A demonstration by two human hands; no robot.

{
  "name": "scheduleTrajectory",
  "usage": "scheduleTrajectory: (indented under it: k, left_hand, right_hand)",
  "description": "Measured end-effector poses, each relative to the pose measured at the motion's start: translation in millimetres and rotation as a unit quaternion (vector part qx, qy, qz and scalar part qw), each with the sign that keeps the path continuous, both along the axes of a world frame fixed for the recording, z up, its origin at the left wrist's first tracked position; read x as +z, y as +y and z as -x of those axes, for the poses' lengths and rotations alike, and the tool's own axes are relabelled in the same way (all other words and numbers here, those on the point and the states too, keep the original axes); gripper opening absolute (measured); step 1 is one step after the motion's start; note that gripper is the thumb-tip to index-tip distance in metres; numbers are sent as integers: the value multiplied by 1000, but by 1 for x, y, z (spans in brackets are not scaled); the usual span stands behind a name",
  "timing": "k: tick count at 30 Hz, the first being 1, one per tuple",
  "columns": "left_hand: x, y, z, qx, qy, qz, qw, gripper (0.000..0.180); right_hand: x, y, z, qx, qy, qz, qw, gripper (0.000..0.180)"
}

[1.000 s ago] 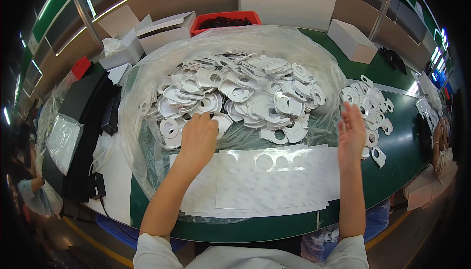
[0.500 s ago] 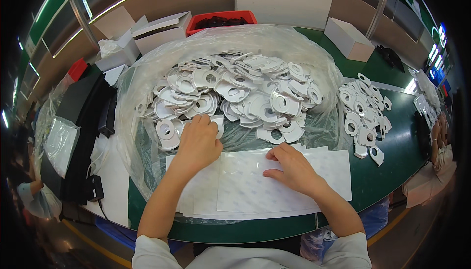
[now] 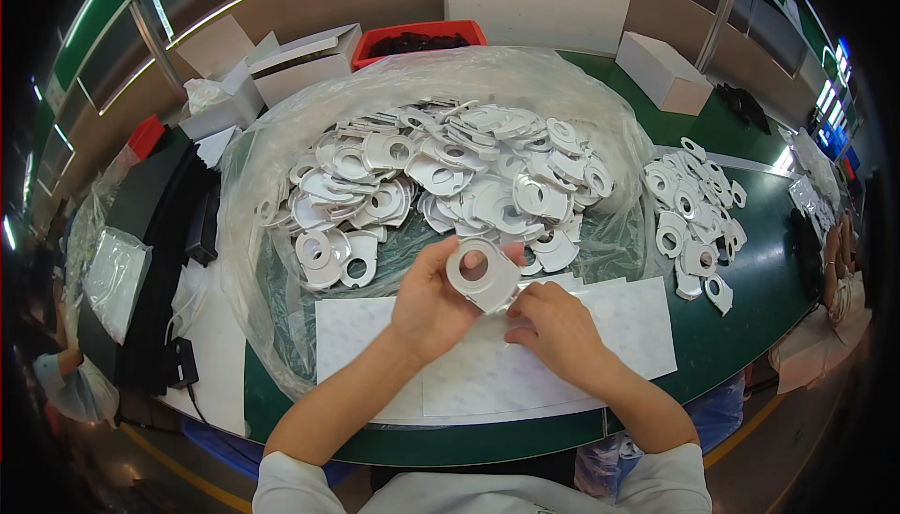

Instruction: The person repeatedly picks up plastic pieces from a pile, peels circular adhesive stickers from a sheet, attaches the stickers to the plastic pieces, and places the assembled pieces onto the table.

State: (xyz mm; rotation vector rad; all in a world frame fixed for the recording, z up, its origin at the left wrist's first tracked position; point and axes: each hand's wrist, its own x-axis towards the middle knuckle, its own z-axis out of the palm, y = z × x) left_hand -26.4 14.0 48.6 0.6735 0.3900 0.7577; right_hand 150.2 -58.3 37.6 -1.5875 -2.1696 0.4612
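My left hand [image 3: 429,312] is closed on a flat white plastic part [image 3: 497,284] with a large round hole, held tilted above the white sheets [image 3: 497,387]. Close to the part's lower right edge is my right hand [image 3: 562,338], its fingers curled together; what they pinch, if anything, is too small to make out. Beyond both hands, a large heap of similar white parts [image 3: 445,179] lies on clear plastic film [image 3: 272,139]. A smaller group of these parts [image 3: 689,203] rests to the right on the green table [image 3: 750,279].
At the back stand a red bin [image 3: 469,30] holding dark items and an open white box [image 3: 305,64]. A closed white box [image 3: 664,73] is at the back right. A black case-like object [image 3: 141,261] and a cabled black device [image 3: 183,359] lie left.
My left hand has taken a white part from the near edge of the heap and brought it right, over the sheets. My right hand's fingers have drawn together beside it.
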Motion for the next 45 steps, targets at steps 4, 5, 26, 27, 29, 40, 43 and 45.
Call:
scheduleTrajectory:
  k: [4, 5, 26, 27, 29, 40, 43, 45]
  left_hand:
    - [-32, -6, -11, 46, -114, 154, 980, 40]
    - [-38, -6, -12, 62, -102, 152, 981, 42]
    - [-45, -17, -19, -4, 15, 34, 999, 58]
    - [-46, -18, -19, -6, 15, 35, 999, 58]
    - [-49, -19, -20, -49, 19, -1, 999, 65]
    - [-50, -17, -22, -46, 34, 23, 998, 63]
    - [-51, -17, -22, -48, 30, 22, 998, 64]
    - [-51, -18, -22, -45, 34, 22, 998, 64]
  right_hand:
    - [-5, -15, 9, 7, -103, -100, 990, 19]
    - [-5, -16, 10, 7, -103, -100, 990, 19]
    - [16, 6, -11, 3, 570, 3, 822, 39]
    - [11, 9, -13, -17, 571, 20, 821, 38]
    - [3, 12, -14, -38, 571, 37, 819, 38]
    - [-9, 19, -7, -58, 565, 69, 820, 30]
    - [-9, 19, -6, -65, 557, 62, 825, 29]
    - [-9, 19, -5, -68, 554, 60, 827, 28]
